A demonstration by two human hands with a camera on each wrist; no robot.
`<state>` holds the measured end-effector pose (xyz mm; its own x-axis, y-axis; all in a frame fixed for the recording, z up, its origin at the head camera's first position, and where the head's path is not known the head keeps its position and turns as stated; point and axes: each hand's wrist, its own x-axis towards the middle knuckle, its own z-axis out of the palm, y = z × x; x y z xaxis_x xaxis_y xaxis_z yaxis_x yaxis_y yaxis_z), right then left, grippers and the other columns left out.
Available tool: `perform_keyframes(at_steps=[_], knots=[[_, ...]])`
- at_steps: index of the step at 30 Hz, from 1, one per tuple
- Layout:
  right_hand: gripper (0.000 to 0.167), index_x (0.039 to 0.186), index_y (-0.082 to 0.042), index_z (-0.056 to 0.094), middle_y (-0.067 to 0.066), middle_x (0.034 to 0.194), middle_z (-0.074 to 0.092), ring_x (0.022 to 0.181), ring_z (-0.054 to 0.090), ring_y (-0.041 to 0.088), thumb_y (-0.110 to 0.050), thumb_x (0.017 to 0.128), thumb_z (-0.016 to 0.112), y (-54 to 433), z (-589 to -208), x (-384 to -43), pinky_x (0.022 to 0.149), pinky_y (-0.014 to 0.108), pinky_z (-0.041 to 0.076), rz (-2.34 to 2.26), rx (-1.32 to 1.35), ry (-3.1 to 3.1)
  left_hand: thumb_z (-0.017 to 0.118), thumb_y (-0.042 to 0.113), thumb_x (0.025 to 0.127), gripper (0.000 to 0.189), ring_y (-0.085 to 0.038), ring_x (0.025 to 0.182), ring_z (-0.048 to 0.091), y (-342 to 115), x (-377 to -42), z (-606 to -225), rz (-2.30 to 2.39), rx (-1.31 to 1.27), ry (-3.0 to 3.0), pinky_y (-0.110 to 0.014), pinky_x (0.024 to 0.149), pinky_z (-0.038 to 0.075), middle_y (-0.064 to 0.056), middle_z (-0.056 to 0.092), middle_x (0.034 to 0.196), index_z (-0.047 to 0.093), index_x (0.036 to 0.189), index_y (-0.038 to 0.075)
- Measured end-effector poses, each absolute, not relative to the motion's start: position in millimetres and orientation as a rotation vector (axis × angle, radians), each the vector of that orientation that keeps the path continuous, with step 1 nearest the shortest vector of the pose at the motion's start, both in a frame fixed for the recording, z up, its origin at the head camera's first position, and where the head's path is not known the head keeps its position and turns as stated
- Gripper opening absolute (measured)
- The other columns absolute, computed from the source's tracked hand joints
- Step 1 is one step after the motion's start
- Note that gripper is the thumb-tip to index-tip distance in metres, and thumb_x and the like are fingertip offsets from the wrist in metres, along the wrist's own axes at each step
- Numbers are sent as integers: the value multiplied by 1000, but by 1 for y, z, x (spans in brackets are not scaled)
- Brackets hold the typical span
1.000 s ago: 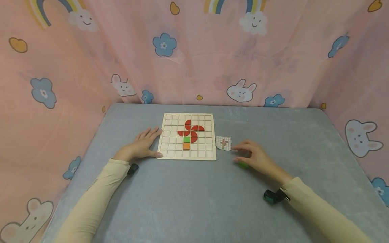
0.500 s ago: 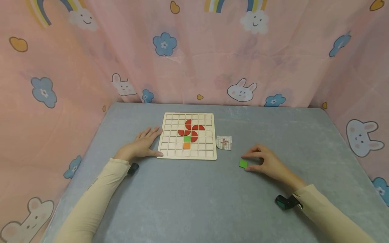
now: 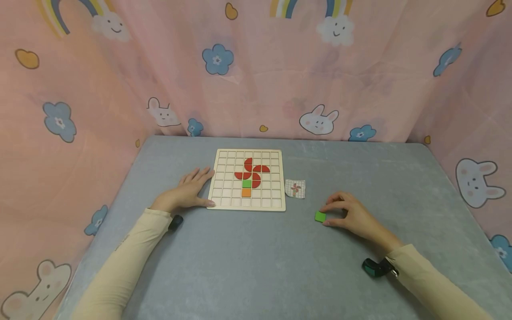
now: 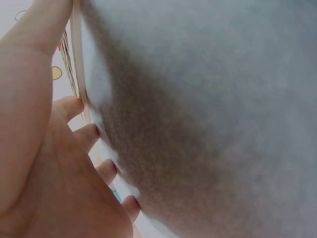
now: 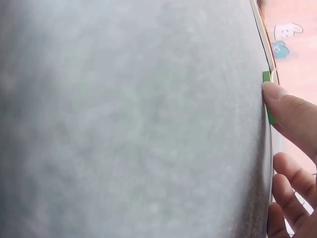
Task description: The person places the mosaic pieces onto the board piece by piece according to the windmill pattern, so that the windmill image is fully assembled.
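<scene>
My right hand (image 3: pixel 350 216) pinches a loose green square tile (image 3: pixel 320 216) between thumb and index finger, low over the grey table. In the right wrist view the thumb lies across the edge of the green tile (image 5: pixel 271 115). My left hand (image 3: pixel 186 191) rests with spread fingers at the left edge of a wooden grid board (image 3: pixel 224 202), its thumb touching the near left corner. Several red rounded pieces (image 3: pixel 256 180) form a pinwheel on the board. Below them sit a green square (image 3: pixel 246 183) and an orange square (image 3: pixel 246 192).
A small paper card (image 3: pixel 295 189) printed with a grid and the pinwheel lies just right of the board. The grey table (image 3: pixel 256 266) extends around everything. A pink patterned curtain (image 3: pixel 260 80) hangs behind the table and at both sides.
My right hand has moved away from beside the card, back and to the right, to the green tile and closed finger and thumb on it. The left hand has stayed put.
</scene>
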<state>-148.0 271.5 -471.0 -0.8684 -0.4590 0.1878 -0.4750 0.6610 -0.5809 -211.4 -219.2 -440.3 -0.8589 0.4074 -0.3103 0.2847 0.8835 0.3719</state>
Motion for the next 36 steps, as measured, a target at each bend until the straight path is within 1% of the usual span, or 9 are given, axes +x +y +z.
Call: perform_keyframes(at_steps=[6, 13, 21, 30, 36], knots=[[29, 99, -27, 78, -3, 108, 61, 103, 49, 10, -21, 72, 88, 271, -471, -148, 87, 27, 41, 1008, 789, -2840, 76, 52, 81, 109, -44, 154, -3, -219, -211, -441, 443, 510, 2671, -68, 120, 5, -14, 3, 169, 12, 160, 13], [28, 98, -26, 78, -2, 106, 62, 100, 50, 10, -19, 72, 88, 271, -471, -149, 86, 27, 42, 994, 809, -2816, 76, 51, 81, 109, -44, 154, -4, -220, -211, -441, 453, 512, 2665, -68, 119, 5, -14, 2, 169, 11, 160, 13], [28, 98, -25, 78, -2, 106, 63, 100, 51, 10, -18, 73, 87, 271, -471, -149, 85, 25, 42, 987, 828, -2804, 76, 52, 81, 109, -43, 155, -4, -220, -212, -441, 456, 507, 2664, -67, 120, 4, -13, 3, 169, 12, 160, 13], [29, 100, -23, 79, -2, 106, 64, 99, 54, 12, -17, 73, 86, 271, -471, -150, 85, 25, 43, 971, 836, -2797, 76, 52, 81, 109, -42, 155, -4, -220, -212, -442, 446, 504, 2667, -66, 121, 3, -12, 2, 169, 11, 161, 14], [30, 102, -25, 79, -3, 107, 65, 100, 54, 11, -18, 74, 86, 270, -470, -150, 86, 26, 44, 939, 827, -2830, 76, 52, 81, 109, -42, 155, -4, -220, -212, -443, 447, 508, 2669, -66, 120, 4, -13, 3, 169, 12, 161, 14]])
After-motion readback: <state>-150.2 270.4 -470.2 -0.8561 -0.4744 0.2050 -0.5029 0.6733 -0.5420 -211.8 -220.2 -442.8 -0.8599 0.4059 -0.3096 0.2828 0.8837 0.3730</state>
